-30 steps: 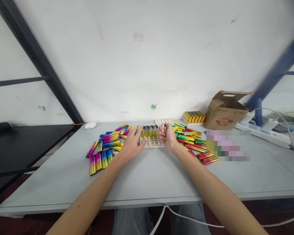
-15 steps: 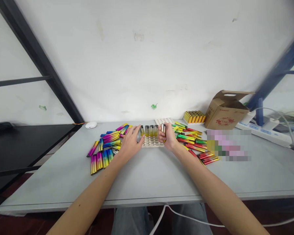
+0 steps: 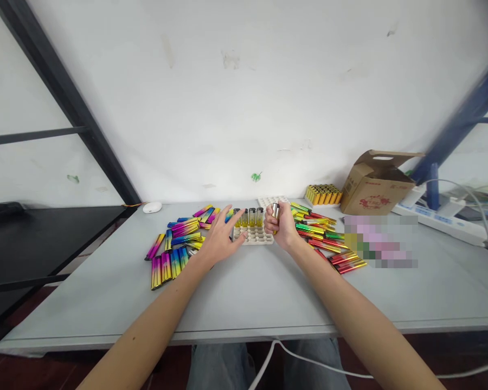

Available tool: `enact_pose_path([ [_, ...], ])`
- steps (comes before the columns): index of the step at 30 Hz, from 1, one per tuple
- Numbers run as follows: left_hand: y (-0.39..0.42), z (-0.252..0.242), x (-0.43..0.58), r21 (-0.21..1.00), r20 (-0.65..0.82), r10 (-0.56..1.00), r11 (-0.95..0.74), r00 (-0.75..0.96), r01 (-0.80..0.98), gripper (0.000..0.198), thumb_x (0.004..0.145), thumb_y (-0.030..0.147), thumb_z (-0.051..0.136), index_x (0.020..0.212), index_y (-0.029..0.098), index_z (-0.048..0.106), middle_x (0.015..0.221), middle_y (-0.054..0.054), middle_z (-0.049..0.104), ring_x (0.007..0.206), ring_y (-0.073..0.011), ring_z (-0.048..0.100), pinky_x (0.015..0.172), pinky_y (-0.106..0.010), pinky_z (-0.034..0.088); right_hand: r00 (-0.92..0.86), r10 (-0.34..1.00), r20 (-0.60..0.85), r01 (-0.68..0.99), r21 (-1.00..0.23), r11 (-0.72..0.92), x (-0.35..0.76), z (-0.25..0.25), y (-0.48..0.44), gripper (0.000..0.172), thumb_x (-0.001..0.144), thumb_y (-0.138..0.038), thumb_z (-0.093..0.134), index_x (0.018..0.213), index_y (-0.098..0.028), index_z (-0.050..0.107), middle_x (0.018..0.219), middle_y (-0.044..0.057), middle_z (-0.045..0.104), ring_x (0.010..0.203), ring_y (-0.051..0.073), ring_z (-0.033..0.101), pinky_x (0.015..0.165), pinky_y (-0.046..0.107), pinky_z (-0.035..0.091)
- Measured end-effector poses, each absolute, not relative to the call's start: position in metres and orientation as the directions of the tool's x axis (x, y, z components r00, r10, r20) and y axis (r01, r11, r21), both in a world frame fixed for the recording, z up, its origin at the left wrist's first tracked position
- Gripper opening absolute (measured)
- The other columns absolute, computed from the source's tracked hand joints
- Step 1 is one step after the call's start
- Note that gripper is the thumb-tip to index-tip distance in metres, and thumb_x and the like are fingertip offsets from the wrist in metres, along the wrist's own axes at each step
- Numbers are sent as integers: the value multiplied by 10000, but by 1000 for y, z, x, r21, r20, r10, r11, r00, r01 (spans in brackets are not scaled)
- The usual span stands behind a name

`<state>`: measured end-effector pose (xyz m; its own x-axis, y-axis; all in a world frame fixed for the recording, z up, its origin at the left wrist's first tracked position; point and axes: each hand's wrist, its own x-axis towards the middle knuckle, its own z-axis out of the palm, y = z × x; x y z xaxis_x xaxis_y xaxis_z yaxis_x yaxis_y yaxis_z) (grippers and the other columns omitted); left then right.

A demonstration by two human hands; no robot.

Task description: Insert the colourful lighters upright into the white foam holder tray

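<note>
My right hand [image 3: 282, 225] is wrapped round a lighter [image 3: 275, 210] with a shiny metal top, held upright at the right end of a white tray [image 3: 254, 238] with rows of holes. Several yellowish clear lighters [image 3: 252, 218] stand in the tray's back row. At the tray's left end, my left hand [image 3: 222, 238] is open with its fingers spread, holding nothing. Beside it lies a pile of purple, blue and yellow lighters [image 3: 186, 238]. Next to my right hand are red, green and gold lighters [image 3: 315, 232], lying flat.
A second white tray [image 3: 270, 200] lies against the wall. Gold lighters fill another tray [image 3: 324, 195] beside an open cardboard box [image 3: 374, 189]. A power strip [image 3: 443, 225] with cables runs along the right. A white case [image 3: 152, 207] sits at the back left.
My left hand has spread its fingers and lifted slightly off the tray's left end. My right hand, still holding the lighter, has shifted a little to the right.
</note>
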<state>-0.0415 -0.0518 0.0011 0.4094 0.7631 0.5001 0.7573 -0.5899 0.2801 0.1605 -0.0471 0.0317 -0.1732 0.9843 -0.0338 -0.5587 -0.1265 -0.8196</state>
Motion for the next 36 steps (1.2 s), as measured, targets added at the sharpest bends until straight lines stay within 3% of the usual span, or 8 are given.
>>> enact_pose_path([
  [4, -50, 3, -44, 251, 503, 770, -563, 391, 787, 553, 933, 440, 493, 1455, 269, 435, 1531, -150, 313, 1412, -367, 310, 1109, -578, 320, -290, 957, -14, -536, -826, -175, 160, 31, -48, 314, 864, -408, 305, 614, -225, 358, 463, -85, 205, 384, 81, 105, 373, 200, 194],
  [8, -49, 3, -45, 251, 505, 775, -553, 380, 794, 532, 944, 433, 474, 1442, 250, 446, 1507, -159, 341, 1392, -356, 338, 1101, -562, 337, -265, 964, 30, -559, -819, -128, 161, 35, -50, 298, 872, -437, 330, 692, -224, 436, 484, -87, 241, 390, 81, 136, 397, 198, 227],
  [12, -51, 4, -43, 267, 493, 784, -549, 377, 792, 533, 948, 436, 463, 1442, 238, 438, 1507, -164, 340, 1398, -349, 334, 1109, -553, 331, -156, 986, 57, -633, -772, -56, 168, 40, -47, 140, 844, -358, 441, 779, -235, 460, 546, -75, 360, 424, 90, 306, 445, 201, 304],
  [15, -52, 5, -42, 288, 488, 793, -540, 364, 791, 560, 943, 436, 468, 1454, 215, 413, 1513, -177, 327, 1407, -346, 322, 1116, -550, 325, -34, 997, 65, -629, -777, 30, 175, 40, -41, 113, 832, -324, 517, 785, -223, 501, 664, -38, 512, 574, 105, 503, 551, 215, 416],
  [19, -54, 5, -41, 277, 495, 773, -573, 397, 771, 590, 935, 429, 483, 1481, 238, 369, 1538, -159, 294, 1423, -345, 295, 1119, -551, 315, 150, 974, 171, -327, -921, 212, 181, 34, -33, 197, 822, -387, 599, 868, -201, 645, 854, 4, 637, 816, 132, 593, 708, 223, 465],
  [23, -57, 3, -37, 181, 524, 692, -660, 496, 729, 590, 932, 429, 490, 1484, 257, 375, 1587, -122, 247, 1461, -339, 222, 1163, -552, 223, 117, 952, 283, -60, -955, 292, 187, 26, -27, 211, 783, -382, 654, 875, -197, 696, 875, 23, 702, 872, 170, 620, 778, 268, 473],
  [29, -62, 6, -30, 111, 468, 642, -724, 607, 681, 623, 976, 452, 406, 1544, 247, 249, 1612, -72, 247, 1505, -300, 117, 1198, -542, 98, 57, 939, 340, 148, -933, 329, 192, 12, -16, 180, 776, -311, 634, 868, -181, 718, 906, 53, 742, 864, 208, 649, 845, 346, 475],
  [36, -61, 4, -29, 111, 458, 643, -726, 614, 678, 659, 965, 501, 421, 1544, 237, 251, 1598, -84, 281, 1503, -300, 136, 1200, -542, 86, 52, 900, 432, 267, -875, 405, 189, 10, -19, 212, 795, -277, 590, 966, -197, 686, 822, 29, 716, 750, 186, 626, 801, 341, 469],
])
